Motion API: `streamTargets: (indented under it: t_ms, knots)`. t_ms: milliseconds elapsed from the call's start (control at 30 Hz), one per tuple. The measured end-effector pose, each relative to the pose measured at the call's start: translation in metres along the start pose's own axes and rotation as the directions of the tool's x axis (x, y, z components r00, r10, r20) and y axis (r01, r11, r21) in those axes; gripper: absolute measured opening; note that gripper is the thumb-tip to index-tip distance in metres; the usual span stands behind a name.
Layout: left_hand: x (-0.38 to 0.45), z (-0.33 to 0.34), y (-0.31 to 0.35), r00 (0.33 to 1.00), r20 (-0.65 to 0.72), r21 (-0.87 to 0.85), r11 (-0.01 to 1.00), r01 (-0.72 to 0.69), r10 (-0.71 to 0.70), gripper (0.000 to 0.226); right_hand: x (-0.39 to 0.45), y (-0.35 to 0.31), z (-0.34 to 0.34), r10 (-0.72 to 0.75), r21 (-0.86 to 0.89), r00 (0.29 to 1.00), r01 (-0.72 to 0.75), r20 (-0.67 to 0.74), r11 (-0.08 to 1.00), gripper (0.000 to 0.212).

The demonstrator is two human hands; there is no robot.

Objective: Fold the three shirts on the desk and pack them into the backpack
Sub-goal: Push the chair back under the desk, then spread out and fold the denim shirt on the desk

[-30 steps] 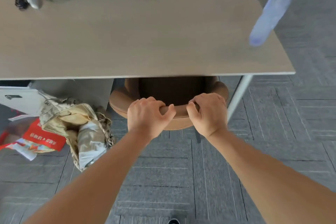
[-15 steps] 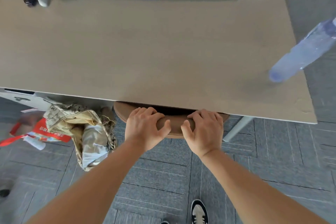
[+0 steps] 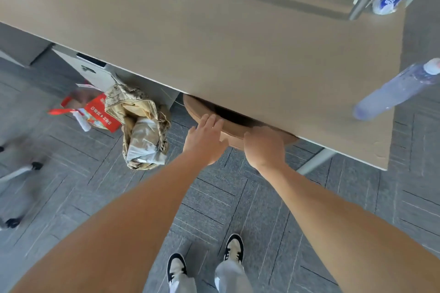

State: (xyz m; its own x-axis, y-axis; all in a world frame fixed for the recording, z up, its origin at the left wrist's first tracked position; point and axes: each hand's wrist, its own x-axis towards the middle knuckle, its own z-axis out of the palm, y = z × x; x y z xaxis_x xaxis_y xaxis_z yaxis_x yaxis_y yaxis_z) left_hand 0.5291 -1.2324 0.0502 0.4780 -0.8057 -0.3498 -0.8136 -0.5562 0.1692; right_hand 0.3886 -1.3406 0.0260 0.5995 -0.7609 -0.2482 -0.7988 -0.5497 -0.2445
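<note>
- Head view: the brown chair back (image 3: 235, 129) is seen tucked almost wholly under the desk (image 3: 238, 54), with the left hand (image 3: 206, 141) laid against its rim, fingers straight and slack, gripping nothing.
- The right hand (image 3: 264, 147) is placed on the rim just beside the left; its fingers seem bent over the edge, though blur leaves it unclear whether anything is clasped.
- No shirts and no backpack can be made out; the desk top is seen bare in front of the hands, so the task's things are not placed relative to either hand.
- A risk is judged from the water bottle (image 3: 395, 91) at the desk's right edge, well apart from the right hand: it could be toppled if the desk is jolted by the chair.
- The camouflage bundle (image 3: 140, 131) on the floor, near the left hand, could be tripped over.
</note>
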Motion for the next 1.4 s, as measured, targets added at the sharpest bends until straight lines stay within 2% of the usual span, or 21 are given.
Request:
streamTargets:
  t_ms: [67,133,233,367,533,633,767,900,1033,1167,1400]
  knots:
    - [-0.035,-0.014,-0.006,0.999,0.051,0.005,1.000,0.014,-0.014,0.053,-0.022,-0.015,-0.012,-0.041,0.011,0.998,0.040,0.051,0.999,0.047]
    - [-0.077,-0.027,-0.020,0.993,0.098,-0.028,0.997,0.067,-0.064,0.048,-0.049,-0.034,-0.021,-0.111,0.001,0.990,0.111,0.091,0.994,0.040]
    - [-0.155,-0.040,-0.054,0.980,0.111,-0.087,0.981,0.175,-0.165,0.049,-0.092,-0.072,-0.027,-0.251,-0.017,0.949,0.259,0.191,0.966,0.048]
    - [-0.279,-0.055,-0.130,0.938,0.074,-0.123,0.930,0.346,-0.339,0.048,-0.152,-0.164,-0.028,-0.441,-0.091,0.846,0.486,0.298,0.869,0.050]
    - [-0.457,-0.072,-0.239,0.804,-0.007,-0.226,0.784,0.578,-0.594,0.050,-0.247,-0.334,-0.021,-0.637,-0.087,0.652,0.724,0.413,0.684,0.036]
    - [-0.569,-0.076,-0.291,0.704,-0.044,-0.263,0.688,0.676,-0.709,0.050,-0.328,-0.433,-0.015,-0.744,-0.033,0.525,0.825,0.413,0.564,0.041]
    - [-0.703,-0.075,-0.347,0.565,-0.088,-0.341,0.558,0.757,-0.820,0.047,-0.438,-0.542,0.000,-0.831,-0.029,0.364,0.921,0.421,0.389,0.042]
    - [-0.788,-0.071,-0.390,0.475,-0.113,-0.394,0.478,0.785,-0.873,0.045,-0.507,-0.618,0.021,-0.859,-0.065,0.253,0.966,0.446,0.251,0.041]
    - [-0.845,-0.069,-0.437,0.416,-0.120,-0.422,0.426,0.800,-0.901,0.045,-0.554,-0.686,0.042,-0.875,-0.046,0.194,0.980,0.444,0.194,0.038]
    - [-0.874,-0.072,-0.496,0.381,-0.109,-0.450,0.387,0.805,-0.918,0.046,-0.578,-0.752,0.063,-0.883,-0.022,0.185,0.981,0.431,0.195,0.025]
    - [-0.905,-0.091,-0.647,0.335,-0.097,-0.442,0.342,0.829,-0.937,0.049,-0.582,-0.916,0.110,-0.897,-0.042,0.136,0.991,0.420,0.131,0.028]
